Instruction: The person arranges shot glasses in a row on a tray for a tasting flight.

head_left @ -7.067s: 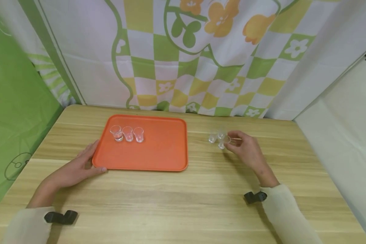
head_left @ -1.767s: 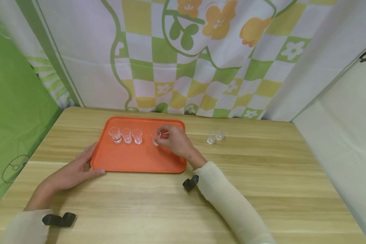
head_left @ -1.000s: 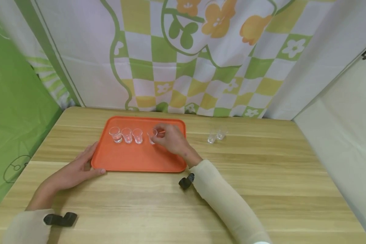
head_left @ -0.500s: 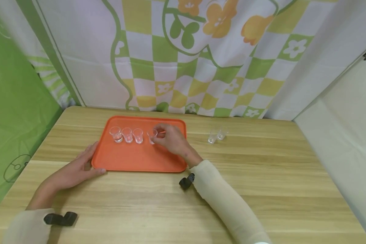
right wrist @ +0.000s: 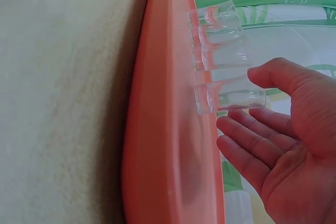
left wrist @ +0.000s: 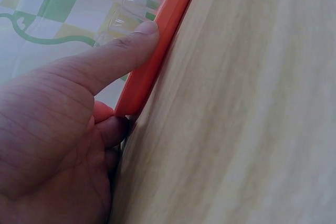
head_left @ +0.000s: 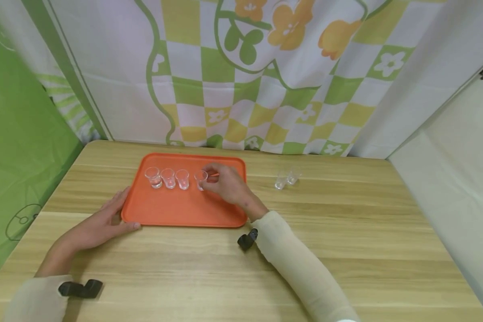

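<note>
Three clear shot glasses (head_left: 168, 178) stand upright in a row on the left of an orange tray (head_left: 173, 210). A fourth shot glass (head_left: 200, 180) stands upright on the tray, a small gap to their right. My right hand (head_left: 230, 184) is around that glass, thumb on the near side and fingers behind. In the right wrist view the fingers of my right hand (right wrist: 299, 156) are fairly straight and spread loosely beside the glass (right wrist: 231, 97). My left hand (head_left: 98, 226) rests against the tray's near left corner, its thumb (left wrist: 126, 51) along the front edge.
Two more shot glasses (head_left: 286, 179) stand close together on the wooden table (head_left: 326, 214), right of the tray. A patterned curtain (head_left: 261, 98) hangs behind the table, with a green sheet (head_left: 20, 112) at the left.
My right hand has carried one shot glass from the group on the table leftward to the tray, then loosened its fingers around it. My left hand has stayed at the tray corner.
</note>
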Demonstrator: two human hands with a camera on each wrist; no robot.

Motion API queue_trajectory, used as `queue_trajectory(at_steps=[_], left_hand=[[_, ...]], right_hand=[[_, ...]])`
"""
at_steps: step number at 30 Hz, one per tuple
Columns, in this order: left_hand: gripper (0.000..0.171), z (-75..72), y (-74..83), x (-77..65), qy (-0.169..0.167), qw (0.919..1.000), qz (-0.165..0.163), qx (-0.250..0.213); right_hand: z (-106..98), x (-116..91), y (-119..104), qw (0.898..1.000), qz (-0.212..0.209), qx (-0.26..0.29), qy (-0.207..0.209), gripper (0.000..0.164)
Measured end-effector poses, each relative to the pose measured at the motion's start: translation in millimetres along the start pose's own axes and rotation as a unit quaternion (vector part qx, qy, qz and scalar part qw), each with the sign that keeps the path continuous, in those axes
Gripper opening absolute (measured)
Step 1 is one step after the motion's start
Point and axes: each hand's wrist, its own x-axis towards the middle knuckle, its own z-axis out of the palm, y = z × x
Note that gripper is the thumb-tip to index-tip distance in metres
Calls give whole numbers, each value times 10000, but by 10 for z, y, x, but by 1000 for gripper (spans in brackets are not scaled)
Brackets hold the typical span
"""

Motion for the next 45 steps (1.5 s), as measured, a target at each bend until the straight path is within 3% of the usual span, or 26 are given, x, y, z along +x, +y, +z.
queue_trajectory(at_steps=[24, 31, 45], left_hand=[[104, -5, 9, -18, -3, 10000, 24, 5], [103, -5, -17, 6, -10, 9999, 107, 5], [103, 0, -16, 13, -19, 10000, 87, -31]], right_hand=[[-197, -130, 24, 9967, -153, -789, -145, 56], [-339, -242, 8, 9959, -255, -858, -106, 48], [-548, -444, 42, 9895, -600, -1256, 385, 25]])
